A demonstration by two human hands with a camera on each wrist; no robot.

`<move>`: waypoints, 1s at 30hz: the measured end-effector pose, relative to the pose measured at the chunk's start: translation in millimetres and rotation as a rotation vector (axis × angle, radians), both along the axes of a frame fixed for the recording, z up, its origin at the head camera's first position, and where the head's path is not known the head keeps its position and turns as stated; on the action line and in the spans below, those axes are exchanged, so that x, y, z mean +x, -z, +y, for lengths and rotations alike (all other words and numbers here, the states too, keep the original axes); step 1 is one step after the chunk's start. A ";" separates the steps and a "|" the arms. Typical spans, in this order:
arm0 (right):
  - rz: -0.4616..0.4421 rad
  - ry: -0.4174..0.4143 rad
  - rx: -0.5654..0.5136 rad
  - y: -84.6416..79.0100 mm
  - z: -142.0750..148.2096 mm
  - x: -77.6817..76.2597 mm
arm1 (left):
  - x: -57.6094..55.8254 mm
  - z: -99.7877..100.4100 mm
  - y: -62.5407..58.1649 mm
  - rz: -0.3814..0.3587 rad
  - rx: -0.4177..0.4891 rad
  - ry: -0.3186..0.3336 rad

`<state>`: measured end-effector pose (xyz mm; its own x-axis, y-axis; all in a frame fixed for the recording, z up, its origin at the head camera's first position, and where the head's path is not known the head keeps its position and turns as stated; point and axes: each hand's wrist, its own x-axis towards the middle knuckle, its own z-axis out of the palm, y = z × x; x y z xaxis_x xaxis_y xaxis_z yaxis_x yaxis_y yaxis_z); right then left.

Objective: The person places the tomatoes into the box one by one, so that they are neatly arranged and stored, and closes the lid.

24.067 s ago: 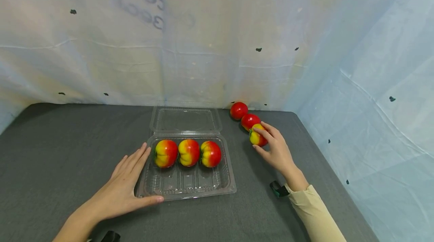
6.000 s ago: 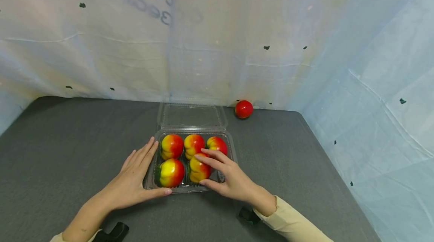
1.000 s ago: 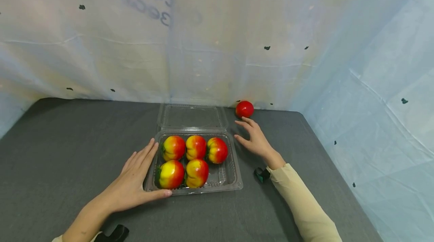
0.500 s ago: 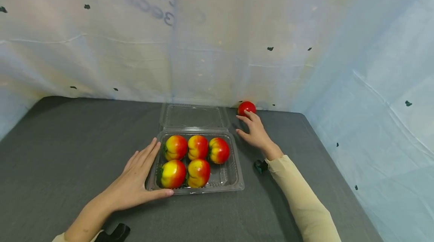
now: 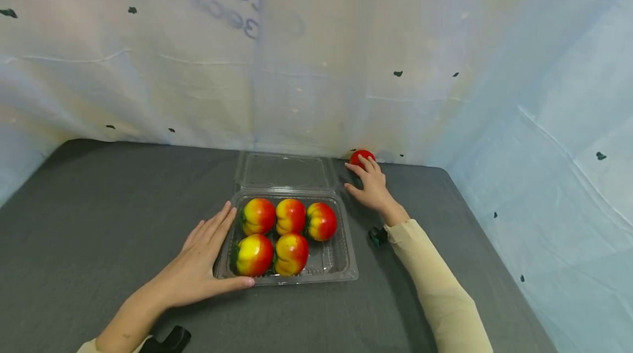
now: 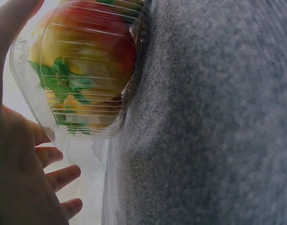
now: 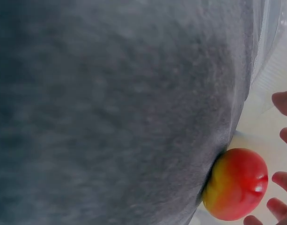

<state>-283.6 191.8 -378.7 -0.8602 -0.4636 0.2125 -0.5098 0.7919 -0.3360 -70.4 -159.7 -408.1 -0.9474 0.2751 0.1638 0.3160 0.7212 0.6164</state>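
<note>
A clear plastic clamshell box [image 5: 346, 265] lies with its lid folded back. In it are several glossy red-and-yellow lobed fruits [image 5: 254, 254]; a green leafy calyx [image 6: 63, 82] shows through the wall in the left wrist view. Bare box floor shows at the front right. My left hand [image 5: 193, 270] rests against the box's left side, fingers straight, thumb along the front edge. At the table's back edge sits one more red-and-yellow fruit [image 7: 237, 185]. My right hand [image 5: 371, 185] is over it with spread fingers; in the right wrist view the fingertips appear just short of it.
The box's open lid [image 5: 287, 171] reaches back toward the whitish sheet [image 5: 306, 56] hanging behind the table. Another sheet [image 5: 559, 204] hangs on the right. Dark grey cloth [image 5: 123, 204] covers the table.
Over 24 seconds, two more fruits have gone from the back right into the box's front row. In the last second, my right hand has moved forward over the remaining fruit. The left stays put.
</note>
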 end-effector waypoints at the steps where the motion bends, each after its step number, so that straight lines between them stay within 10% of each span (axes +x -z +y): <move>1: -0.004 0.006 0.006 -0.3 -0.9 -1.9 | 0.3 0.3 0.0 -0.001 -0.001 -0.001; 30: 0.021 0.078 0.050 -2.7 -0.4 -19.3 | 4.2 4.6 -0.7 0.000 -0.006 -0.008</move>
<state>-302.9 191.4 -376.0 -0.8898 -0.4055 0.2093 -0.4521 0.8452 -0.2850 -66.2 -155.1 -407.4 -0.9496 0.2682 0.1625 0.3102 0.7272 0.6123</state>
